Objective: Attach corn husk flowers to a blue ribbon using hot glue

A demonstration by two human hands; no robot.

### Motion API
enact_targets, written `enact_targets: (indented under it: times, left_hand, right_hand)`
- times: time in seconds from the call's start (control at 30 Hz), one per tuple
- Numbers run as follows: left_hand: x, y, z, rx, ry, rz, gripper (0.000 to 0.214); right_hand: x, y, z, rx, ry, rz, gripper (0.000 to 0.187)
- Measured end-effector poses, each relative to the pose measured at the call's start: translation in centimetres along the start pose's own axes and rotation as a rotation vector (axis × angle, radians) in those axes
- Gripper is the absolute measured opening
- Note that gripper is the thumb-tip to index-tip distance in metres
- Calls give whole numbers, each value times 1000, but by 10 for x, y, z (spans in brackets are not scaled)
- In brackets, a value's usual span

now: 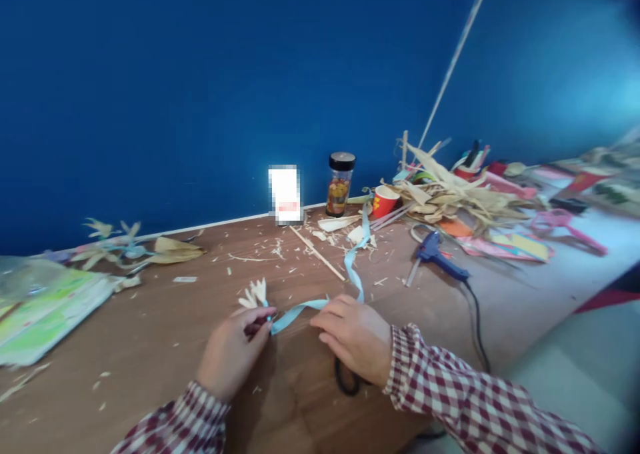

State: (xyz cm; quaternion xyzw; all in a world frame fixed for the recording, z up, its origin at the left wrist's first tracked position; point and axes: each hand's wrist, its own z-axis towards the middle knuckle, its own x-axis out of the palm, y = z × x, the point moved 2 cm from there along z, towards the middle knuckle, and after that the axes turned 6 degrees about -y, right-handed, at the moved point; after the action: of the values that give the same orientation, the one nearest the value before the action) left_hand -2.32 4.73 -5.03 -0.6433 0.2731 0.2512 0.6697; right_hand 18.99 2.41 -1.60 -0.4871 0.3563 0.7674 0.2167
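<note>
My left hand point(237, 347) is closed in a pinch on a small corn-husk flower point(255, 294), whose pale petals point up above the fingers. A light-blue ribbon point(300, 311) runs from the flower's base at my left fingertips towards the right. My right hand point(353, 337) hovers over or rests at the ribbon, with its fingers loosely stretched and slightly apart; the thumb is hidden. Behind this hand the ribbon reappears and curls away up the table. A dark cord loop point(346, 382) lies under the right hand.
A blue glue gun point(440, 257) with a black cord lies to the right. Farther back are a thin stick point(320, 254), a lidded jar point(341, 186), a red paper cup point(385, 202) and heaped dry husks point(445, 191). At left sits a green-and-white packet point(60, 314). Husk scraps litter the table.
</note>
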Motion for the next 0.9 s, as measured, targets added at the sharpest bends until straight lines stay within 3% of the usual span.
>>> enact_targets:
  times: [0.13,0.3,0.4,0.5,0.63,0.8,0.9]
  left_hand:
    - [1,3,2,8,14,41,34]
    - [1,1,4,45,-16,59,34]
    - [1,1,3,52,-30,59,33]
    - [1,2,4,37,-38,76,33]
    - [1,2,4,29,-46,63,33]
    - [1,1,4,28,-28,54,35]
    - [1,0,3,10,-16,65,36]
  right_hand:
    - [-39,-35,-36,202,-166,-119,23]
    - [-82,-103,-82,542,-359,-515,21]
    - [-88,-140,-99,712,-307,-708,24]
    - [-85,-165,-109,818,-222,-768,29]
    - [-83,-175,-116,813,-213,-772,22]
    - [-91,-168,-121,697,-404,-790,30]
    - [-95,-168,-123,639,-453,-708,31]
